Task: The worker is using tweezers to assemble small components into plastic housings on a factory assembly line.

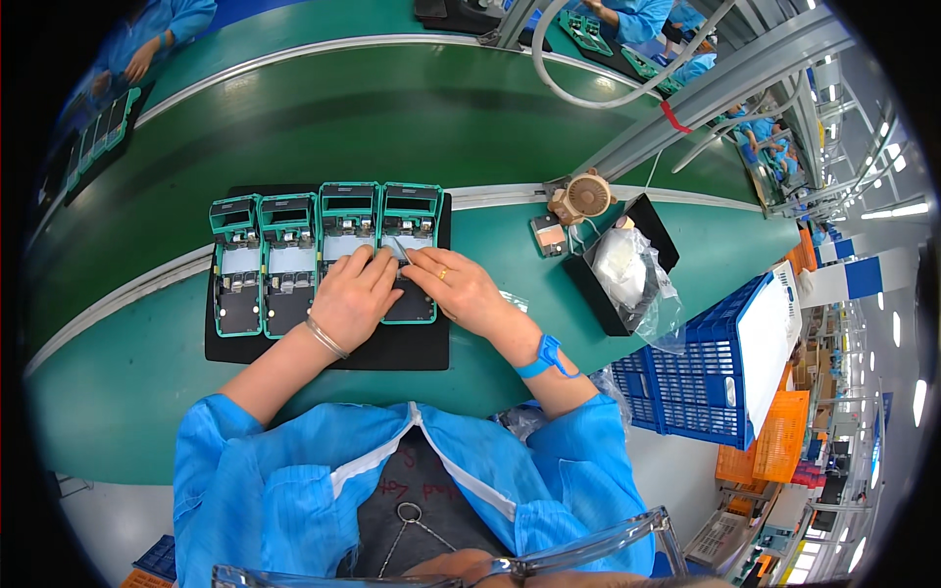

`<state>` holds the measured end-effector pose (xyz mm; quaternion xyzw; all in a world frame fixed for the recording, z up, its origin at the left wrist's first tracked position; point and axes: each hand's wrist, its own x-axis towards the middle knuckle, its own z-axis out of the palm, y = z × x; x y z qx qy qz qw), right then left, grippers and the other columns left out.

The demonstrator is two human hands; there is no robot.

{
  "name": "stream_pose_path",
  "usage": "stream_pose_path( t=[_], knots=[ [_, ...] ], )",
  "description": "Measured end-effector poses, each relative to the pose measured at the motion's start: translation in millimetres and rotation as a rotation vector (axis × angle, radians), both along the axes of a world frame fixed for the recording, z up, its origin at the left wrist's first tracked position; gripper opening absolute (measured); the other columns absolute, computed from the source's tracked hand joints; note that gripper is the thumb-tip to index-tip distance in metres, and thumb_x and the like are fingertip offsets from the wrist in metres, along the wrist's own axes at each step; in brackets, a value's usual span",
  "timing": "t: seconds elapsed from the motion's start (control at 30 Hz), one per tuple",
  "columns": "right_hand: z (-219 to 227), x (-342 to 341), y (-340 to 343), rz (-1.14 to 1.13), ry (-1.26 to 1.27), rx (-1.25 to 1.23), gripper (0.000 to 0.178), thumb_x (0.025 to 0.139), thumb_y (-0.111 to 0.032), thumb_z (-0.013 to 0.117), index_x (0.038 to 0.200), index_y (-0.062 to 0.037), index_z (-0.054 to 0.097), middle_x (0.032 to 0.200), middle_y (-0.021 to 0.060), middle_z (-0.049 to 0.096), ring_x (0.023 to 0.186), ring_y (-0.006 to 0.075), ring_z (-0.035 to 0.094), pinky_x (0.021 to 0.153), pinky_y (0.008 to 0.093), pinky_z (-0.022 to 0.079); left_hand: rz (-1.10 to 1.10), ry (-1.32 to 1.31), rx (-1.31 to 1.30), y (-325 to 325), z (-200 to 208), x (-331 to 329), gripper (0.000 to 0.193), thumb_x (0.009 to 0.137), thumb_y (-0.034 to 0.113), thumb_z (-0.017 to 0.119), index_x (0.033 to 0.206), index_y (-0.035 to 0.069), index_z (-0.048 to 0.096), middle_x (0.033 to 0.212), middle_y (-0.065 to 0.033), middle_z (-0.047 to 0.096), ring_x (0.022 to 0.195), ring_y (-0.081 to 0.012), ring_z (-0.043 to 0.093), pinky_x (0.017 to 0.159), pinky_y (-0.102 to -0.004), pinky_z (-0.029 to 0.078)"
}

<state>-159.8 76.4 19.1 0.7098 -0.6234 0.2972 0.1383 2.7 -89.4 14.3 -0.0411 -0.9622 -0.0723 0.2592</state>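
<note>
Several green-framed electronic device housings [237, 294] with white labels and exposed inner parts lie side by side on a black mat [417, 351]. My right hand [461, 289] is closed around a thin, pointed metal tool, seemingly tweezers [400, 248], over the rightmost housing [412, 203]. My left hand [353, 299] rests across the two right-hand housings, its fingers stretched forward and its thumb apart. Its fingertips touch near the white label of the rightmost housing, close to the tool's tip. Both hands partly cover the lower halves of these housings.
Right of the mat are a small brown fan [586, 195], a small box-shaped item [550, 236] and a black box [600, 304] with plastic bags. A blue crate [686, 382] stands at the right edge. Beyond the metal rail runs a green conveyor belt [392, 108]; co-workers sit across it.
</note>
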Motion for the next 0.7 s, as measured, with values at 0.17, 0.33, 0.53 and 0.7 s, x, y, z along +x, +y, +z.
stream_pose_path(
  t=[0.17, 0.33, 0.53, 0.7],
  knots=[
    [-3, 0, 1, -0.005, 0.023, 0.033, 0.037, 0.08, -0.004, 0.067, 0.116, 0.0005, 0.069, 0.125, 0.0179, 0.069, 0.117, 0.0327, 0.066, 0.097, 0.0417, 0.056, 0.014, -0.025, 0.005, 0, 1, 0, 0.049, 0.082, 0.019, 0.08, 0.124, -0.002, 0.064, 0.134, -0.0139, 0.062, 0.117, -0.0327, 0.058, 0.096, -0.0419, 0.05],
    [0, 1, 1, -0.003, 0.042, 0.041, 0.036, 0.08, -0.004, 0.067, 0.115, 0.0009, 0.069, 0.125, 0.0183, 0.069, 0.116, 0.033, 0.066, 0.097, 0.0418, 0.056, 0.051, -0.047, 0.006, -1, 5, -2, 0.046, 0.084, 0.021, 0.078, 0.123, 0.002, 0.063, 0.14, -0.0152, 0.059, 0.123, -0.0358, 0.055, 0.1, -0.045, 0.048],
    [16, 3, 18, -0.07, 0.07, 0.06, 0.036, 0.079, -0.005, 0.067, 0.114, 0.0003, 0.069, 0.125, 0.0174, 0.07, 0.116, 0.0332, 0.066, 0.096, 0.0423, 0.057, 0.019, -0.087, -0.038, -2, 2, -4, 0.043, 0.088, 0.026, 0.076, 0.123, 0.004, 0.063, 0.138, -0.0162, 0.06, 0.125, -0.0371, 0.055, 0.099, -0.0449, 0.047],
    [21, 7, 97, -0.318, -0.137, 0.038, 0.029, 0.085, 0.003, 0.072, 0.114, -0.0006, 0.071, 0.126, 0.0166, 0.072, 0.111, 0.0355, 0.07, 0.091, 0.043, 0.06, 0.069, -0.064, -0.083, 13, 12, 5, 0.05, 0.087, 0.029, 0.077, 0.127, 0.003, 0.063, 0.138, -0.0178, 0.06, 0.129, -0.0375, 0.053, 0.103, -0.0464, 0.046]
  ],
)
